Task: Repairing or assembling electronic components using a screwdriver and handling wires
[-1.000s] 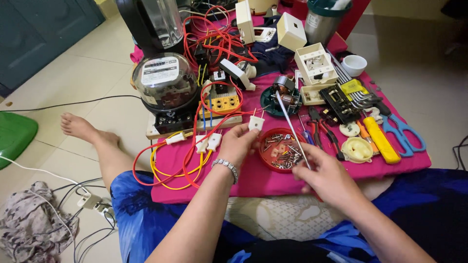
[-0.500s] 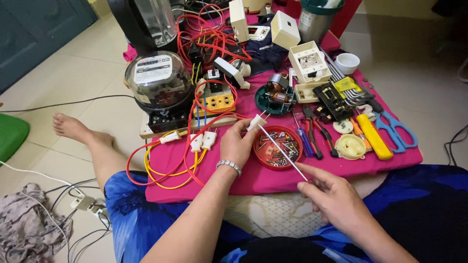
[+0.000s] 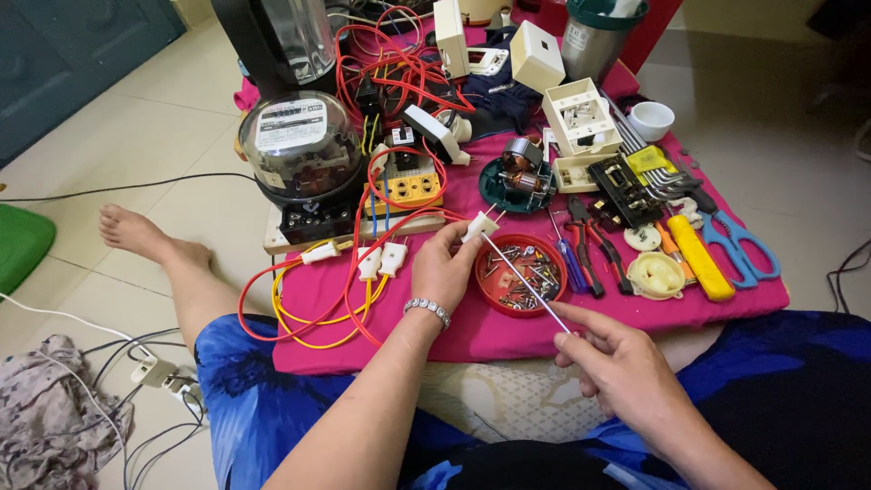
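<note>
i see my left hand [image 3: 442, 265] pinching the small white plug [image 3: 478, 226] above the pink cloth [image 3: 635, 313], my right hand [image 3: 610, 358] closed on a thin screwdriver [image 3: 526, 282] whose tip meets it, so the screw work seems unfinished.

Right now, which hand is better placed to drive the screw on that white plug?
Right, probably. The right hand holds the thin screwdriver, whose tip already points at the white plug. The left hand pinches that plug above the pink cloth, beside the red screw dish.
</note>
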